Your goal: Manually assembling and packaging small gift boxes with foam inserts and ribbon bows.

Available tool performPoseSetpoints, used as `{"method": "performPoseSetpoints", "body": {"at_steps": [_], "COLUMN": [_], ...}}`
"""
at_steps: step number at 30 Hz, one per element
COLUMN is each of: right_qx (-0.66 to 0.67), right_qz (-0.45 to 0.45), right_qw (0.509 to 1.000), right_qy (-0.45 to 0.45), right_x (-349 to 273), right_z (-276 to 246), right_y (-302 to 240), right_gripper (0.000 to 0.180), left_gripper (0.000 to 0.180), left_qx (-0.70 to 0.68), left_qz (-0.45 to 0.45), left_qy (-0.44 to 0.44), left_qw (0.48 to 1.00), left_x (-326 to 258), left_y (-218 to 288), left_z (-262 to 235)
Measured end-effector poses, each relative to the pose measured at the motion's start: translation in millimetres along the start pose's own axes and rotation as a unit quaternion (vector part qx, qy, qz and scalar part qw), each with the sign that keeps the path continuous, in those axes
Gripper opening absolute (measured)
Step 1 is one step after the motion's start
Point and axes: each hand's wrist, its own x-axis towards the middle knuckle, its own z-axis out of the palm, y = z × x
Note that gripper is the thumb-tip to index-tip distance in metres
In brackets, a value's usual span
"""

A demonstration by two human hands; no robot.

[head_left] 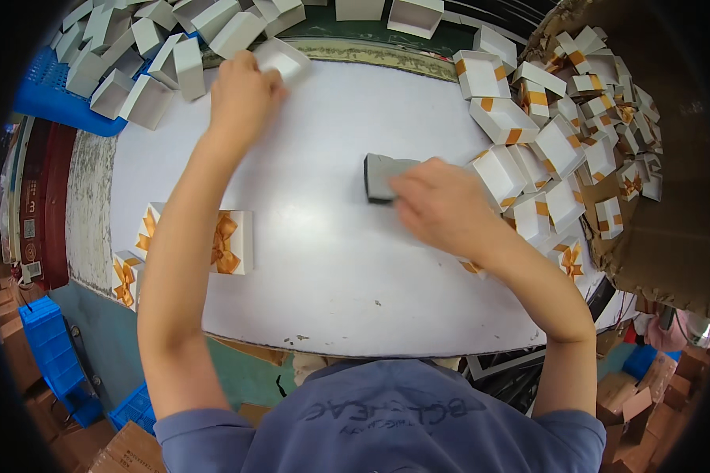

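Boxes (154, 102) by the tabletop's (315, 299) far-left corner could fall if the left hand (243, 93), grip too blurry to tell, bumps them, while the right hand (443, 199) pinches a grey block (381, 173) well inside the edges.

Bright, cool light is falling, apparently from above, on the white tabletop (315, 303), and a soft glare is glowing near the centre, slightly toward 9 o'clock. A faint, soft-edged shadow is lying beside the left forearm (183, 236), toward 10 o'clock. Blur is softening the left hand (241, 98) at 11 o'clock, the white box (290, 61) beside it, and the right hand (442, 201) at 2 o'clock. The brown cardboard (670, 244) at 3 o'clock is looking dimmer. Fisheye distortion is bowing the tabletop's near edge at 6 o'clock, and black vignetting is swallowing the corners.
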Motion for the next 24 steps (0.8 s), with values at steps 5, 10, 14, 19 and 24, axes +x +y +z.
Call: {"method": "performPoseSetpoints", "body": {"at_steps": [5,10,14,19,24], "right_qx": [-0.046,0.069,0.039,-0.093,0.635], "right_qz": [-0.094,-0.105,-0.016,0.165,0.318], "right_qw": [0.976,0.992,0.992,0.979,0.694], "right_qy": [0.189,0.011,0.121,0.068,0.121], "right_x": [-5.4,-17.2,-20.6,-19.0,22.3], "right_z": [-27.2,-8.2,-40.9,-52.9,-52.8], "right_y": [-2.1,-32.1,7.8,68.3,17.7], "right_gripper": [0.028,0.026,0.028,0.020,0.015], "left_gripper": [0.037,0.068,0.065,0.055,0.082], "left_qx": [-0.342,-0.440,-0.330,-0.192,-0.360], "left_qz": [0.060,0.080,0.237,0.237,0.178], "left_qy": [-0.138,-0.072,-0.023,-0.152,-0.064], "left_qw": [0.928,0.891,0.913,0.940,0.914], "left_x": [-74.2,-113.4,-127.2,-127.3,-141.4], "left_y": [73.5,102.7,87.2,87.7,78.0], "left_z": [-24.7,-22.9,-24.7,-47.0,-11.0]}}
